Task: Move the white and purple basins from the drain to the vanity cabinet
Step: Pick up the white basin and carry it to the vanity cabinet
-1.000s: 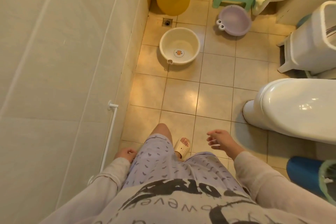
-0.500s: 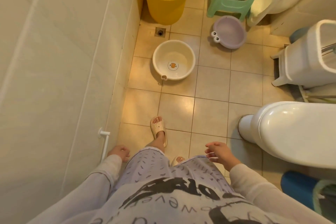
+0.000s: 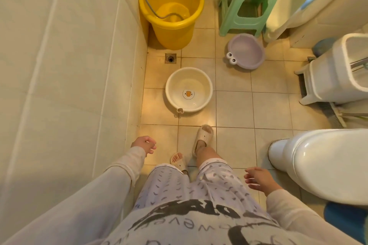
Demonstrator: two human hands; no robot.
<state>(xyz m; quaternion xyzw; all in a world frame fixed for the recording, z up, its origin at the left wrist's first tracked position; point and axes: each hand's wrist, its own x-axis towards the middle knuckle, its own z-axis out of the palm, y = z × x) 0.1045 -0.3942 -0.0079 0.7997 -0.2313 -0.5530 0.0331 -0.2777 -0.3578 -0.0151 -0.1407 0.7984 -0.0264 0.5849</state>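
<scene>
My white basin (image 3: 188, 89) carries an orange duck face; the purple basin (image 3: 247, 50) has googly eyes. Yellow bucket (image 3: 171, 6); green stool (image 3: 247, 4); beige floor tiles (image 3: 233, 107).

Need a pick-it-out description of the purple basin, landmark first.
Start at the tall yellow plastic bucket against the tiled wall, then move right to the green plastic stool. The round purple plastic basin sits on the floor before it; unlike the white basin, it has cartoon eyes on its rim.

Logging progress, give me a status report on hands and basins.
Left hand and right hand open, empty. White basin and purple basin on the floor, untouched. Path clear.
</scene>
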